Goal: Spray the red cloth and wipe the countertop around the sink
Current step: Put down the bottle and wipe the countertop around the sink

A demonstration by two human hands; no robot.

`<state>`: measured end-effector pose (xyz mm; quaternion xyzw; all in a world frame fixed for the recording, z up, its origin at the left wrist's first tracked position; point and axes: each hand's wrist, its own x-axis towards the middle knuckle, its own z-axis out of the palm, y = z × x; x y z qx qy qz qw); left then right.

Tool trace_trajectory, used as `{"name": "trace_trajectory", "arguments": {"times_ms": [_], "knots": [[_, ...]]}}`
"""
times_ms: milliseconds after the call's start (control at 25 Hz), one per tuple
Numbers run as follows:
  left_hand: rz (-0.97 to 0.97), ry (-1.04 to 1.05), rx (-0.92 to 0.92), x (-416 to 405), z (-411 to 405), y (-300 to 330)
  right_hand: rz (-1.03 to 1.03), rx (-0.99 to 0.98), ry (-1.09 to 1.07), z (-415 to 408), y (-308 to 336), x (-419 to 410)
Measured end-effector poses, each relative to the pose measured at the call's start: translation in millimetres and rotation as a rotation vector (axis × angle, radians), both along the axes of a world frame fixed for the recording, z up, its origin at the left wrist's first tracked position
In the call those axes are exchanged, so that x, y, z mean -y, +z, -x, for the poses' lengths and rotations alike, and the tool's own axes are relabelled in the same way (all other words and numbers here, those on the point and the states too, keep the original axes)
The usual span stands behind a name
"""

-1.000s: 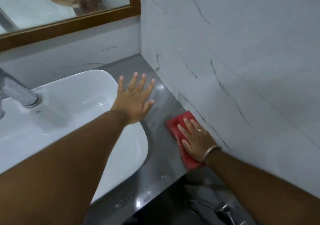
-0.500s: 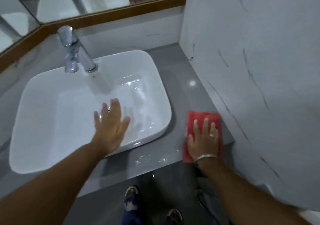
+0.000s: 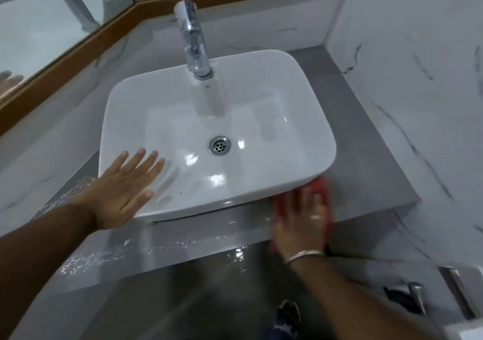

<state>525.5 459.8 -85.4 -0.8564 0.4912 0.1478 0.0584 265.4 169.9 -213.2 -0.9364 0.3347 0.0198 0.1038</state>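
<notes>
— Where is the red cloth (image 3: 320,186)?

— On the grey desk (image 3: 366,156), at the front right corner of the white sink (image 3: 261,99). It touches the sink's outer wall there. Most of it is hidden under the right hand (image 3: 300,219) — only red edges show around the fingers, and that part is blurred.

— What is the right hand doing?

— It lies flat on the cloth, palm down, fingers stretched out and spread. It is pressing, not gripping. A ring shows on one finger and a thin bangle (image 3: 304,255) on the wrist.

— And the left hand (image 3: 125,190)?

— Open too, fingers spread, holding nothing. It is over the front left rim of the sink; whether it touches the rim I cannot tell.

— Anything else on the desk?

— Wet patches glint along the front strip and at the left side. A chrome tap (image 3: 193,41) stands at the back of the sink, and the drain (image 3: 219,145) sits in the middle of the basin.
</notes>
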Motion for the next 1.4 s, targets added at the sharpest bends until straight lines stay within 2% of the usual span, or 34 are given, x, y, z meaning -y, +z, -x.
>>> {"name": "trace_trajectory", "arguments": {"times_ms": [120, 200, 280, 360, 440, 480, 520, 640, 680, 760, 840, 920, 1000, 1040, 1080, 1120, 1200, 1240, 1280, 1320, 1400], "knots": [[0.016, -0.007, 0.007, 7.2, 1.7, -3.7, -0.094, 0.006, 0.536, -27.3, -6.0, -115.6], [-0.002, -0.01, 0.037, 3.1, -2.3, -5.7, -0.01, 0.034, 0.637, -25.8, -2.9, -93.5], [0.014, -0.022, 0.052, 0.7, -3.7, -11.6, 0.101, -0.028, 0.426, -4.2, -3.0, -9.7], [0.045, -0.033, 0.061, -1.0, -5.9, -16.8, 0.108, -0.077, -0.009, 13.2, 8.4, 56.6], [0.06, -0.037, 0.057, -1.1, -7.0, -19.1, 0.101, -0.029, -0.29, 0.8, 11.4, 38.4], [0.063, -0.034, 0.052, -1.1, -7.3, -18.8, 0.145, -0.008, -0.277, -17.6, 6.8, -6.4], [0.06, -0.032, 0.048, -0.1, -6.5, -17.6, 0.162, 0.014, -0.142, -35.2, -0.2, -64.7], [0.024, -0.046, 0.06, -0.3, -2.5, -12.4, 0.043, 0.064, 0.543, -55.5, -9.3, -215.6], [0.017, -0.048, 0.063, 0.3, -1.6, -11.2, 0.019, 0.05, 0.694, -52.9, -8.5, -219.7], [0.026, -0.05, 0.064, -0.3, -1.9, -10.5, 0.059, 0.117, 0.753, -35.6, -4.2, -158.2], [0.038, -0.056, 0.047, -0.3, -4.1, -12.8, 0.15, 0.095, 0.479, -8.1, -1.9, -59.1], [0.058, -0.055, 0.045, -0.6, -5.7, -17.4, 0.122, -0.062, 0.046, 10.2, 11.6, 42.1], [0.075, -0.058, 0.039, -1.1, -8.1, -21.2, 0.062, -0.089, -0.321, 2.5, 10.0, 73.3], [0.072, -0.058, 0.032, -1.7, -9.0, -21.5, 0.069, -0.112, -0.406, -12.0, 8.2, 51.9], [0.065, -0.056, 0.027, -0.9, -9.1, -20.9, 0.075, -0.116, -0.385, -25.8, 6.2, 14.8], [0.054, -0.053, 0.025, -0.7, -9.2, -19.6, 0.088, -0.054, -0.251, -36.2, 0.5, -29.9], [0.012, -0.05, 0.021, -1.5, -8.0, -17.5, 0.045, 0.017, 0.184, -29.7, -15.0, -113.7], [-0.009, -0.047, 0.016, -0.8, -7.5, -15.6, 0.005, -0.011, 0.385, -19.2, -15.4, -124.4], [-0.022, -0.04, 0.006, 1.5, -6.6, -13.7, -0.016, -0.036, 0.546, -9.3, -15.1, -103.0], [-0.03, -0.034, -0.004, 1.7, -5.9, -12.0, -0.036, -0.02, 0.62, -2.7, -11.4, -66.5], [-0.038, -0.029, -0.017, 2.7, -4.9, -10.6, -0.049, -0.058, 0.572, 11.8, -4.2, 21.3]]}}
